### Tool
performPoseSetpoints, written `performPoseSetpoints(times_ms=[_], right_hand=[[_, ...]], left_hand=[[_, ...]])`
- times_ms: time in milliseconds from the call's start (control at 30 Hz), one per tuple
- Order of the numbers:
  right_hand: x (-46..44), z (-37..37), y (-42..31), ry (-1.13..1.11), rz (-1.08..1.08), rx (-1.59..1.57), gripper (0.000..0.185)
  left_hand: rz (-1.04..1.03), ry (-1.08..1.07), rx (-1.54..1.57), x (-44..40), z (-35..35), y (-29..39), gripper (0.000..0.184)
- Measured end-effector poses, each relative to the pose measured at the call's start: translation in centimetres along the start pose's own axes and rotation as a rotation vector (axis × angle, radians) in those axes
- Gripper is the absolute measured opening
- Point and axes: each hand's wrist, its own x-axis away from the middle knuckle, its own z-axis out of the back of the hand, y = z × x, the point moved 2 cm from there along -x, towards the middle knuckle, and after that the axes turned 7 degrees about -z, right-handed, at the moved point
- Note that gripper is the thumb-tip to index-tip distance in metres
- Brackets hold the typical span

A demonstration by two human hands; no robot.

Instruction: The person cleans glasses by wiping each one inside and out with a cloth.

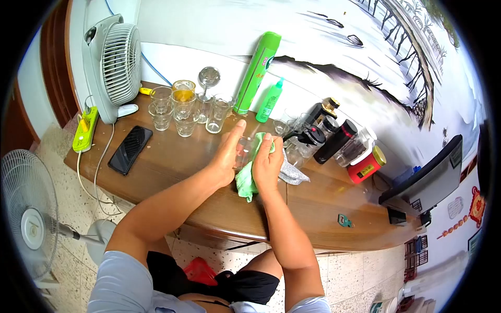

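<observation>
Between my two hands, above the wooden table (193,201), is a clear glass (242,152). My left hand (227,156) holds the glass from its left side, thumb up. My right hand (268,163) is closed on a green cloth (246,181), which lies against the glass and hangs below it. A grey cloth (293,173) rests on the table just right of my right hand. Several clear glasses (186,119) stand together at the back, left of my hands.
A phone (130,149), green power strip (85,130) and fan (119,65) are at the left. Behind my hands stand a tall green can (257,73) and a green bottle (270,101). Black flask (335,142), red jar (367,165) and monitor (425,172) are at the right.
</observation>
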Motion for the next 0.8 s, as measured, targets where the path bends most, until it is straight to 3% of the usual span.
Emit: performPoseSetpoints(times_ms=[167, 267, 433, 567, 700, 800], right_hand=[[1.2, -0.9, -1.2, -0.041, 0.229, 0.095, 0.021], [1.7, -0.9, -2.6, -0.070, 0.439, 0.228, 0.017], [0.9, 0.4, -3.8, -0.009, 0.544, 0.309, 0.013], [-0.5, 1.0, -2.9, 0.110, 0.442, 0.207, 0.016], [-1.5, 1.3, -0.7, 0.073, 0.001, 0.016, 0.028], [-1.4, 0.7, 0.8, 0.006, -0.063, -0.068, 0.032]], left_hand=[[-0.137, -0.134, 0.045, -1.7, 0.8, 0.2, 0.061], [-0.099, -0.125, 0.122, -1.8, 0.8, 0.2, 0.045], [0.020, -0.103, 0.137, 0.2, -0.9, 0.6, 0.043], [0.037, -0.234, 0.033, -0.2, -0.1, 0.0, 0.045], [0.061, -0.247, 0.098, 0.0, -0.3, 0.2, 0.054], [0.019, -0.203, 0.133, 0.6, -0.4, 0.7, 0.058]])
